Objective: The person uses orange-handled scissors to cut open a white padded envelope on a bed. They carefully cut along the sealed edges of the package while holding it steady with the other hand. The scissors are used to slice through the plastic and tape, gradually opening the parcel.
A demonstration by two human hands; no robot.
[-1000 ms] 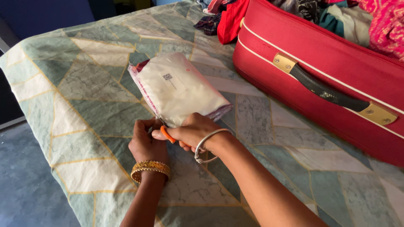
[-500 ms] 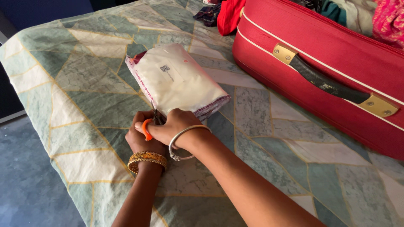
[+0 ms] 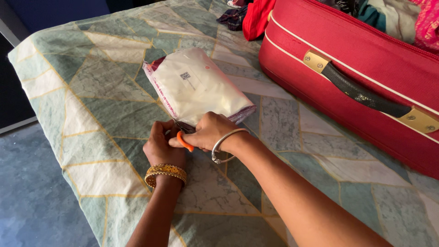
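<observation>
A white plastic package (image 3: 197, 87) with folded cloth inside lies on the patterned bedsheet (image 3: 96, 91). My right hand (image 3: 208, 131), with a silver bangle on the wrist, grips orange-handled scissors (image 3: 184, 141) at the package's near corner. The blades are mostly hidden between my hands. My left hand (image 3: 159, 146), wearing a gold bangle, pinches the near edge of the package right beside the scissors.
A red suitcase (image 3: 366, 68) with a black handle (image 3: 366, 95) and brass fittings lies open at the right, with clothes piled in it. More red and dark cloth (image 3: 249, 16) lies behind it. The bed's edge drops to a blue floor (image 3: 32, 196) at the left.
My right hand with the scissors has shifted slightly right along the package's near edge. The left hand stays at the corner. The view has shifted a little.
</observation>
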